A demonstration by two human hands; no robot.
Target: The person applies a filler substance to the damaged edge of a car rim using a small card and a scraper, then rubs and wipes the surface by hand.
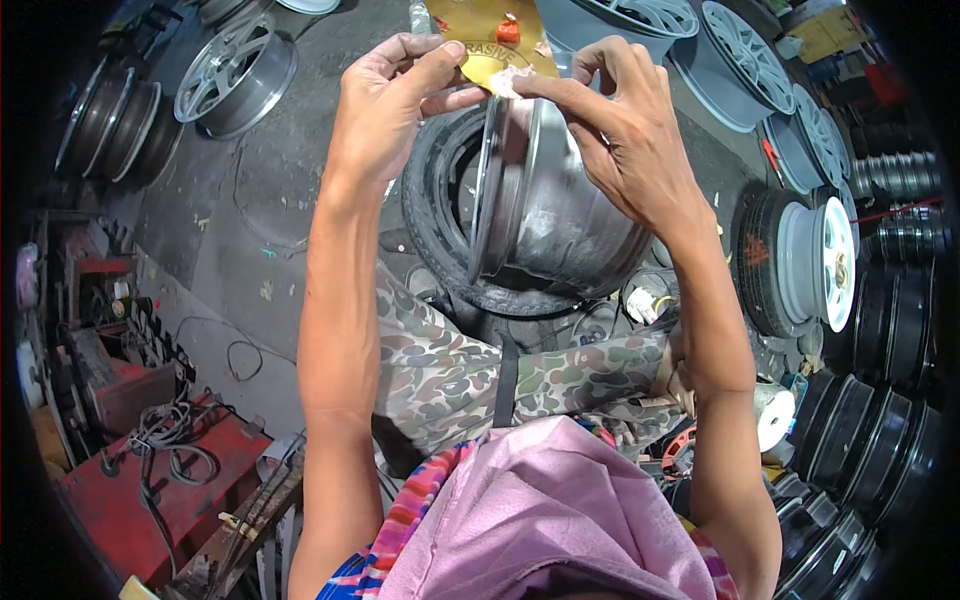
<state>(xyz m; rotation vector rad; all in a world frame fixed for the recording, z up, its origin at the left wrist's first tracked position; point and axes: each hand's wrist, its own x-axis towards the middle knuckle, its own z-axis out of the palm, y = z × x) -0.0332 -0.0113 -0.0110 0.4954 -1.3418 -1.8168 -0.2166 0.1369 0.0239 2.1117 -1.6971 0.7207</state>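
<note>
My left hand (395, 95) pinches the lower edge of a yellow sheet (478, 62) between thumb and fingers. On the sheet lie an orange-red dab of paste (508, 30) and a pale pink lump of paste (512, 80) at its near edge. The index finger of my right hand (625, 130) reaches out to the pink lump and touches it; the thumb is apart and the other fingers are bent. Below both hands, a bare grey wheel rim (570, 230) stands on edge over a black tire (425, 200) lying on the floor.
Silver spoked wheels stand at the far left (235, 75) and far right (735, 60). A tire on a white rim (830, 265) is at my right, with stacked dark rims (870, 440) nearer. A red metal box (170, 490) with coiled cable sits at my left.
</note>
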